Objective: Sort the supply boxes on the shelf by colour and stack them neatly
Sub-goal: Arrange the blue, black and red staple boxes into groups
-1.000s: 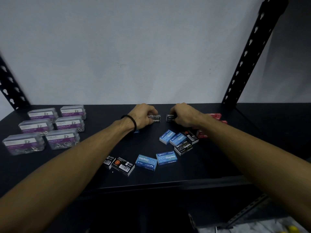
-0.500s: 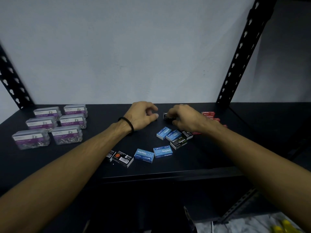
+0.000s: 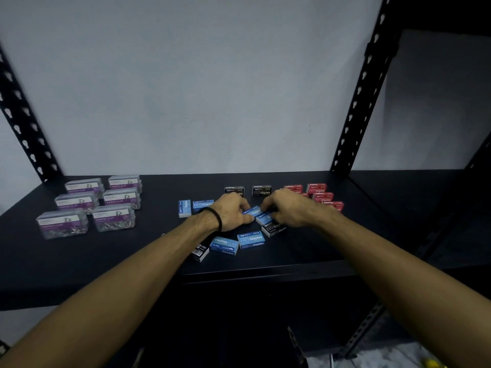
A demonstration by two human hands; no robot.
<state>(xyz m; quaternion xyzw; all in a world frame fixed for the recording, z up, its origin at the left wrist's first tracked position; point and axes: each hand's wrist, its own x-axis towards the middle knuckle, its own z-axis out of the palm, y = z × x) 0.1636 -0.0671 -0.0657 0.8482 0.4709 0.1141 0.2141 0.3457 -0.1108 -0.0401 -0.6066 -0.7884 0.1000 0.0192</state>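
Small staple boxes lie on the black shelf [image 3: 305, 251]. Two black boxes [image 3: 234, 190] [image 3: 261, 190] stand side by side at the back, with several red boxes [image 3: 316, 188] to their right. Two blue boxes [image 3: 184, 208] [image 3: 203, 204] sit left of my hands. My left hand [image 3: 229, 212] pinches a blue box [image 3: 253, 211] in the middle. My right hand [image 3: 289, 208] holds the blue box [image 3: 265, 218] right beside it. In front lie a black box [image 3: 272, 229], two more blue boxes [image 3: 224, 245] [image 3: 251, 240] and a barcode-side black box [image 3: 200, 253].
Several clear paper clip boxes with purple labels [image 3: 114, 220] stand in two rows on the shelf's left part. Black perforated uprights rise at the back left [image 3: 24, 123] and back right [image 3: 358, 102]. A pale wall closes the back.
Both hands let go of the two black boxes at the back and moved toward me onto the two blue boxes in the middle. The camera view shifted slightly.
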